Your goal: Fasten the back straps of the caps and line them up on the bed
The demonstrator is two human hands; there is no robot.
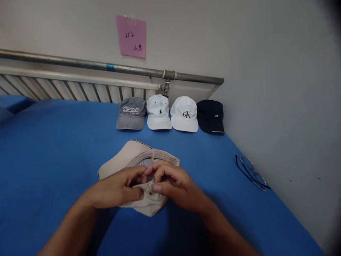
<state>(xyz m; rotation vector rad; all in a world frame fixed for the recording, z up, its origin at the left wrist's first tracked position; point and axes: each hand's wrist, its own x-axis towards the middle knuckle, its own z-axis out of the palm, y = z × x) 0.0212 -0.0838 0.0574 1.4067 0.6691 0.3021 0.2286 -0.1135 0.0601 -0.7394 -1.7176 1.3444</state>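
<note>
A beige cap (125,154) lies on the blue surface with its inside facing up and its brim toward the upper left. My left hand (118,186) pinches the cap's near edge between thumb and fingers. Close beside it, my right hand (177,185) grips the same edge, its thumb next to a small metal ring on the cap's strap. The fingertips of both hands nearly meet over the cap's opening and hide part of the strap.
Behind stand a grey cap (130,115), a pale cap (159,113), a white cap (184,115) and a black cap (210,115) in a row. Glasses (252,172) lie at the right near the wall. A radiator (71,89) and pipe (133,69) run behind the blue surface (58,149).
</note>
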